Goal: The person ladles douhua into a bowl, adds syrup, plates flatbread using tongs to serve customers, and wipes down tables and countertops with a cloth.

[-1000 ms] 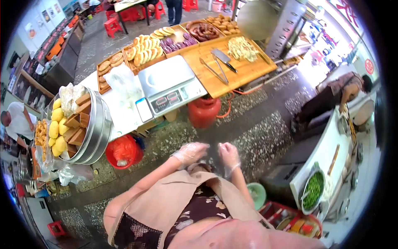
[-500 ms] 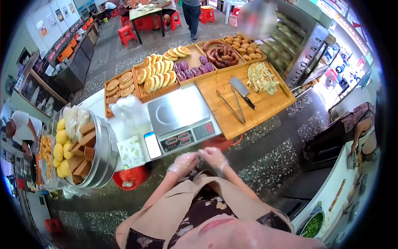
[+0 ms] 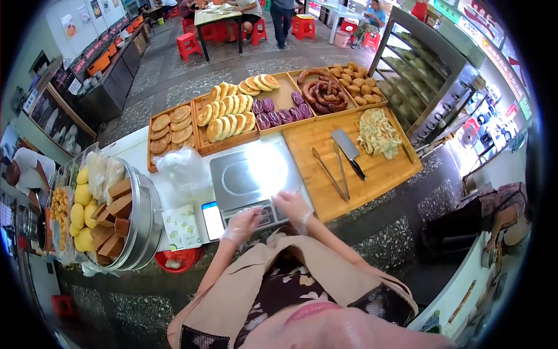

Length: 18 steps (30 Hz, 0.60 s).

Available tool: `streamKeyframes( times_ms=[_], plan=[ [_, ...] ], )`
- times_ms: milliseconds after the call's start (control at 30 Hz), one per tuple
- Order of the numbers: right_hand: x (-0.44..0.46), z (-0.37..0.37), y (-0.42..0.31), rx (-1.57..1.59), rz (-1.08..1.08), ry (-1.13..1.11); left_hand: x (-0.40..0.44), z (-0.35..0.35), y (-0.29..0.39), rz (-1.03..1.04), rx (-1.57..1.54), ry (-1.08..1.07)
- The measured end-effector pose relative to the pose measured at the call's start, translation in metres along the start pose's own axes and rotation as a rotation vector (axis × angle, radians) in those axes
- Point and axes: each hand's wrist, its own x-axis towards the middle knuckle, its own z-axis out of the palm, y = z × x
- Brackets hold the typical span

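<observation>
My left hand (image 3: 241,225), in a thin clear plastic glove, is over the front edge of the digital scale (image 3: 238,166). Its fingers are curled together, and I cannot make out whether anything is in them. Just right of it, my right hand (image 3: 293,209), gloved the same way, is over the scale's key panel with its fingers pinched. What those fingers hold, if anything, is too small to tell. A phone (image 3: 213,221) with a lit screen and a green-patterned packet (image 3: 182,228) lie left of my left hand.
Right of the scale, a wooden board (image 3: 317,174) bears tongs (image 3: 332,177), a cleaver (image 3: 347,150) and a heap of shredded flatbread (image 3: 378,134). Behind are trays of round breads (image 3: 171,128), purple buns (image 3: 283,113) and sausage coils (image 3: 322,93). A steamer (image 3: 139,215) stands left.
My hands have moved apart from each other and forward over the scale's front. The camera view has shifted slightly.
</observation>
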Motion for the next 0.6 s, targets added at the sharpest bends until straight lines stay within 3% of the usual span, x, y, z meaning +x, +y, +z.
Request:
streamKeyframes(
  times_ms=[67,200,367,600],
  plan=[
    [-0.004,-0.001,-0.005,0.126,0.054,-0.086,-0.001,0.003,0.001,-0.033,-0.043,0.055],
    [0.006,-0.013,0.005,0.061,-0.003,-0.149,-0.004,0.017,0.000,-0.071,-0.191,0.234],
    [0.027,-0.017,0.039,0.201,0.004,-0.063,0.002,0.024,0.004,-0.070,-0.027,0.167],
    [0.018,-0.019,0.045,0.293,0.133,-0.172,0.010,0.031,0.015,-0.129,0.010,0.129]
  ],
)
